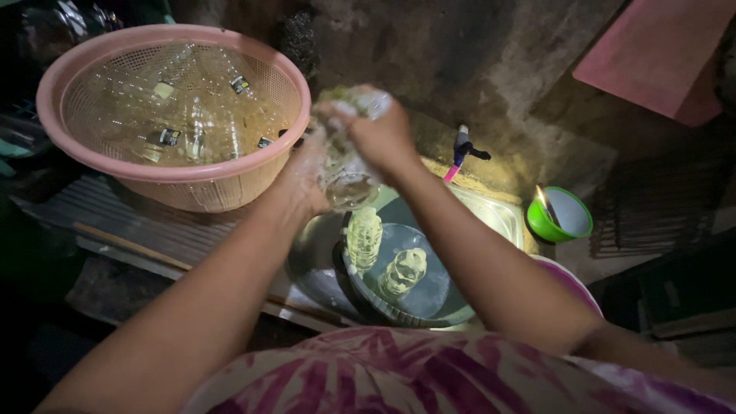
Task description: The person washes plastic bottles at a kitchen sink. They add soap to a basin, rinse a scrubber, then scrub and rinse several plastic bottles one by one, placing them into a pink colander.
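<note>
Pink patterned cloth (399, 376) is filling the bottom of the frame; above it, at centre, both hands are scrubbing a clear glass jar (346, 184), the left hand (307, 172) gripping it and the soapy right hand (376, 126) closing over its top. Rinsing looks due next, over the grey basin (322, 268), then the pink basket (172, 107) at upper left.

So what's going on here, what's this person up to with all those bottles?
A person holds a clear plastic bottle in both hands, left hand around its side and soapy right hand on top, above a dark basin of water where two more bottles float. A pink basket beside it holds other clear bottles. A tap juts from the wall.
</note>
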